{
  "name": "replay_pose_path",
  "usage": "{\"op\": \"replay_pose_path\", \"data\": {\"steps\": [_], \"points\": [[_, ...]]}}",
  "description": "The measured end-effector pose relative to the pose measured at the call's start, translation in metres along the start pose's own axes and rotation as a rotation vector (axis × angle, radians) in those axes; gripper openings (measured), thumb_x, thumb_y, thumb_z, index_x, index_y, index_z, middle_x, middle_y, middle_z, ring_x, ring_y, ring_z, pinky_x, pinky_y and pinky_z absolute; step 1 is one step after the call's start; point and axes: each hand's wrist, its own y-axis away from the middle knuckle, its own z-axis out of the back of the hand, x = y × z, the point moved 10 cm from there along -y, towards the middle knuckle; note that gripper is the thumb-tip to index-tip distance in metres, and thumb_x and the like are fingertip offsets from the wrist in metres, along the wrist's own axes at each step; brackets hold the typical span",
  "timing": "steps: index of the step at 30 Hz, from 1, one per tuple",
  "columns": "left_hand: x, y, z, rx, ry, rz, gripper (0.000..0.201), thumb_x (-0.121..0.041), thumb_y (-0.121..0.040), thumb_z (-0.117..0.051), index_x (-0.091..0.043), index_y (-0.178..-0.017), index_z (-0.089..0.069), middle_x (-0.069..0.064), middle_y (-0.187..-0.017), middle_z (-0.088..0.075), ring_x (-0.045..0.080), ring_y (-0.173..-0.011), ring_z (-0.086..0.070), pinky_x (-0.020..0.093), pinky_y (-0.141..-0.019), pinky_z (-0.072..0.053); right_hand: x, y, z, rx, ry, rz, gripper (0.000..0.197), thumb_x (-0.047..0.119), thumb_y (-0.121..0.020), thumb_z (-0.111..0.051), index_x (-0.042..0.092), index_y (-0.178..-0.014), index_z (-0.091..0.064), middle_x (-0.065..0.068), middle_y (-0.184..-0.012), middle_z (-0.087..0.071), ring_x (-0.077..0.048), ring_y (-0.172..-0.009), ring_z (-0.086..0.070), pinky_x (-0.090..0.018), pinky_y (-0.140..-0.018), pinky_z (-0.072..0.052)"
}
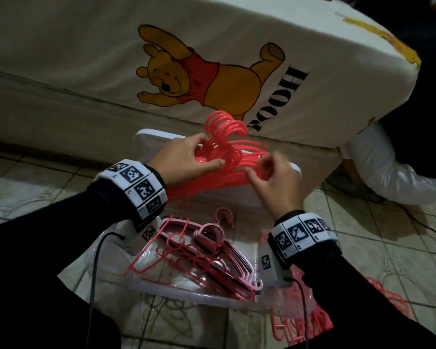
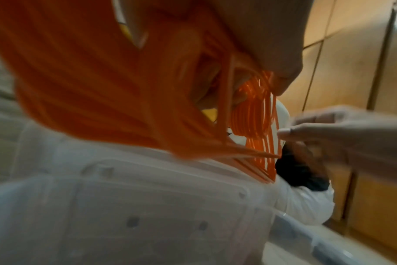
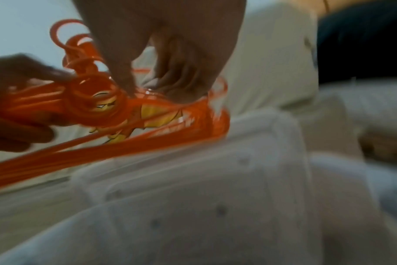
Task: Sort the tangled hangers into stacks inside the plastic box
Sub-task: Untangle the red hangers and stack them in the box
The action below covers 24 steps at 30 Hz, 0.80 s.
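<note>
The left hand [image 1: 186, 157] gripped a bundle of red hangers [image 1: 227, 147] near their hooks, held above the white lid [image 1: 146, 137], while the right hand [image 1: 275, 177] pinched the bundle's right side; pink hangers [image 1: 212, 248] lay in the plastic box [image 1: 161, 293] below.
</note>
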Motion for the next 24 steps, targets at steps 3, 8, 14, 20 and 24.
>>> {"op": "replay_pose_path", "data": {"steps": [3, 8, 14, 20, 24], "points": [[0.000, 0.001, -0.009, 0.073, -0.068, -0.017, 0.050, -0.060, -0.076, -0.065, -0.026, -0.112, -0.060, -0.005, -0.107, -0.065, 0.013, -0.097, -0.060, 0.031, -0.087, -0.047, 0.012, -0.004, 0.005, -0.022, 0.330, 0.174, 0.067, 0.028, -0.072, -0.071, 0.015, -0.131, -0.043, -0.008, -0.139, -0.041, -0.023, -0.128, -0.035, -0.037, -0.106, -0.033], [-0.005, 0.004, -0.022, 0.127, -0.089, -0.057, 0.047, -0.057, -0.077, -0.066, -0.031, -0.116, -0.059, -0.012, -0.103, -0.064, 0.006, -0.088, -0.057, 0.025, -0.078, -0.042, 0.019, 0.015, -0.044, 0.364, 0.421, 0.333, 0.083, 0.022, -0.078, -0.069, 0.007, -0.145, -0.024, -0.013, -0.152, -0.028, -0.025, -0.143, -0.019, -0.048, -0.116, -0.018], [-0.007, 0.006, -0.033, 0.247, -0.002, -0.030, 0.055, -0.062, -0.070, -0.067, -0.028, -0.113, -0.061, -0.007, -0.106, -0.067, 0.008, -0.093, -0.062, 0.036, -0.091, -0.050, 0.020, 0.008, -0.038, 0.325, 0.299, 0.314, 0.040, 0.013, -0.088, -0.057, 0.014, -0.127, -0.053, -0.008, -0.125, -0.060, -0.024, -0.116, -0.054, -0.037, -0.098, -0.040], [-0.009, 0.005, -0.037, 0.330, -0.257, -0.080, 0.058, -0.047, -0.069, -0.078, -0.024, -0.115, -0.050, -0.004, -0.105, -0.065, 0.015, -0.089, -0.061, 0.031, -0.083, -0.050, 0.021, 0.013, -0.041, 0.320, 0.502, 0.391, 0.013, 0.011, -0.089, -0.050, 0.011, -0.100, -0.057, -0.011, -0.097, -0.065, -0.032, -0.088, -0.063, -0.034, -0.064, -0.039], [-0.010, 0.004, -0.025, 0.161, -0.639, -0.132, 0.033, -0.038, -0.085, -0.055, -0.022, -0.112, -0.045, 0.001, -0.102, -0.062, 0.024, -0.091, -0.060, 0.036, -0.077, -0.049, 0.013, 0.010, -0.047, 0.334, 0.492, 0.342, 0.015, 0.010, -0.091, -0.049, 0.011, -0.104, -0.057, -0.010, -0.101, -0.066, -0.030, -0.092, -0.063, -0.033, -0.069, -0.043]]}}
